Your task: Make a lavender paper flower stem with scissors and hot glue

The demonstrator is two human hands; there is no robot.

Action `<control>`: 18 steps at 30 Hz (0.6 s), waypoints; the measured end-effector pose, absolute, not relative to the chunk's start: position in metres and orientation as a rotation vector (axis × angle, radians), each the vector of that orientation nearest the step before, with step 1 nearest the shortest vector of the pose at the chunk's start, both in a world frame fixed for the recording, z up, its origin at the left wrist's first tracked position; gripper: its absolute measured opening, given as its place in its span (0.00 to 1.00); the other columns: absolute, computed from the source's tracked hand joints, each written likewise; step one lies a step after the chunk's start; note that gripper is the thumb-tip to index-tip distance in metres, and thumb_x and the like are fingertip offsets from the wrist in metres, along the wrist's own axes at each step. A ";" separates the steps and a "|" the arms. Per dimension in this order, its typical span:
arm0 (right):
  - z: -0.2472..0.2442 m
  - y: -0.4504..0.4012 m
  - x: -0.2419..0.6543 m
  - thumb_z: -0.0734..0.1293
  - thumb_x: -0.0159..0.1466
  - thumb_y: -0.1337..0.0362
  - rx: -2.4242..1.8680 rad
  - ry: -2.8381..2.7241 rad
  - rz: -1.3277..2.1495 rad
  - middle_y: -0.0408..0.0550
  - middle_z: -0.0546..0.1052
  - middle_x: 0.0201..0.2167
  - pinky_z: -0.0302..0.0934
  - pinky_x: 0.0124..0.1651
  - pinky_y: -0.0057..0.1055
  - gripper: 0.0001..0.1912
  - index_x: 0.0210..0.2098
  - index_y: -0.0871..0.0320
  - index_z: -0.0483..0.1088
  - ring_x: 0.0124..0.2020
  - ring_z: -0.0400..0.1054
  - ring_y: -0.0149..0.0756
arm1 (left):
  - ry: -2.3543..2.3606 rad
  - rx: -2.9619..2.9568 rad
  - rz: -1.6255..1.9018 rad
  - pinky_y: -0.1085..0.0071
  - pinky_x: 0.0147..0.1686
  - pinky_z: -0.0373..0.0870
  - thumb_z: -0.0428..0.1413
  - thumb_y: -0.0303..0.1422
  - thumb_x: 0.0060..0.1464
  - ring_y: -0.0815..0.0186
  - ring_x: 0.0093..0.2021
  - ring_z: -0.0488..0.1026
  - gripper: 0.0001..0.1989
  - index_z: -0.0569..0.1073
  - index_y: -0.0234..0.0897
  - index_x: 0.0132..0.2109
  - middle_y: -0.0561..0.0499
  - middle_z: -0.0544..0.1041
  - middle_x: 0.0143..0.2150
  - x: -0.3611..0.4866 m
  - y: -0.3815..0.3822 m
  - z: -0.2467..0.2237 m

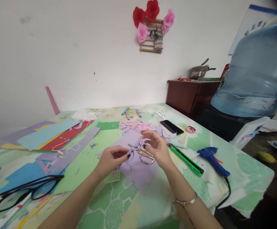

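My left hand (113,159) pinches one end of a narrow cut piece of purple paper (135,147) between thumb and fingers. The other end of that piece is held by my right hand (156,146), whose fingers curl around it. Just below lies a pair of scissors with gold handles (146,158), on a sheet of purple paper (140,178). The scissors' blades are partly hidden behind the held piece. Beneath the purple sheet is light green paper (81,168).
Pink paper scraps (133,126) lie beyond my hands. To the right are a green utility knife (186,159), a black phone (172,126) and a blue glue gun (213,160) with its cord. Black glasses (31,187) and coloured paper sheets (50,135) lie left.
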State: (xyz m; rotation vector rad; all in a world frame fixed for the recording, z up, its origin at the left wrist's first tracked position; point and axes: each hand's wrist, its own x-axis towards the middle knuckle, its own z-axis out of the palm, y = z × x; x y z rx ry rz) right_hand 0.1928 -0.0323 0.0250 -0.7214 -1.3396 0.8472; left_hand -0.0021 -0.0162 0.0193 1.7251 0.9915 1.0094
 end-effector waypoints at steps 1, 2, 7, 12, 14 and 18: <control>0.025 -0.032 0.193 0.62 0.47 0.74 -0.725 -1.326 0.840 0.47 0.69 0.45 0.60 0.43 0.33 0.20 0.39 0.54 0.69 0.44 0.65 0.36 | 1.015 1.708 1.012 0.70 0.34 0.70 0.61 0.32 0.42 0.62 0.33 0.73 0.08 0.78 0.33 0.32 0.46 0.78 0.32 -0.002 -0.015 0.019; 0.025 -0.032 0.194 0.62 0.47 0.74 -0.734 -1.303 0.838 0.47 0.69 0.45 0.60 0.43 0.33 0.21 0.40 0.54 0.69 0.44 0.65 0.36 | 1.044 1.692 1.017 0.70 0.34 0.70 0.62 0.33 0.41 0.62 0.33 0.74 0.09 0.78 0.33 0.32 0.46 0.79 0.32 -0.003 -0.014 0.018; 0.025 -0.031 0.197 0.61 0.45 0.73 -0.810 -1.150 0.869 0.47 0.71 0.39 0.60 0.37 0.29 0.18 0.36 0.55 0.69 0.41 0.65 0.36 | 1.145 1.623 1.025 0.68 0.35 0.71 0.62 0.35 0.39 0.59 0.34 0.75 0.13 0.79 0.33 0.34 0.45 0.80 0.33 -0.004 -0.011 0.015; 0.023 -0.027 0.196 0.62 0.44 0.71 -0.953 -1.062 0.880 0.46 0.72 0.35 0.60 0.34 0.29 0.17 0.34 0.57 0.69 0.38 0.67 0.37 | 1.241 1.716 0.991 0.67 0.35 0.71 0.58 0.39 0.43 0.58 0.36 0.76 0.16 0.78 0.33 0.38 0.45 0.81 0.36 -0.008 -0.006 0.009; 0.021 -0.024 0.196 0.62 0.43 0.70 -0.986 -1.044 0.877 0.46 0.72 0.34 0.60 0.35 0.30 0.16 0.34 0.57 0.68 0.37 0.67 0.37 | 1.276 1.754 0.977 0.67 0.33 0.71 0.58 0.38 0.43 0.59 0.33 0.76 0.16 0.78 0.33 0.38 0.45 0.81 0.33 -0.010 -0.005 0.007; 0.016 -0.020 0.197 0.62 0.43 0.69 -1.030 -1.027 0.871 0.47 0.72 0.34 0.60 0.35 0.31 0.15 0.33 0.58 0.68 0.36 0.68 0.37 | 1.376 1.820 0.976 0.66 0.32 0.68 0.57 0.35 0.41 0.60 0.28 0.74 0.13 0.78 0.34 0.36 0.48 0.79 0.27 -0.011 -0.001 0.001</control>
